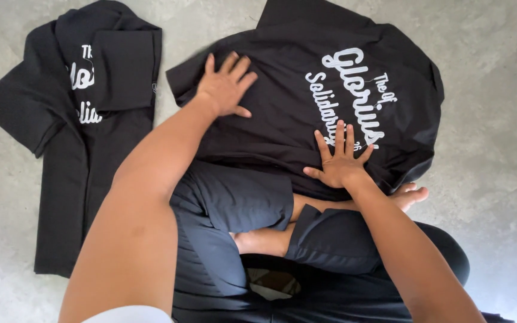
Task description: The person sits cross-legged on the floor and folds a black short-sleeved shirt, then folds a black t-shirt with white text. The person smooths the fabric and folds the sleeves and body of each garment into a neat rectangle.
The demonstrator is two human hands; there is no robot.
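Black shirt (306, 113) pinned flat under both hands, left hand (225, 87) and right hand (339, 161), fingers spread (press outward evenly, I'd say).

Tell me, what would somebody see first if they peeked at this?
Two bare hands pressed flat on a black shirt with white script lettering, spread on the grey concrete floor: the left hand near its left edge, the right hand by the lettering. A second black shirt, already folded narrow, lies further left. The person's crossed legs in dark shorts fill the bottom middle.
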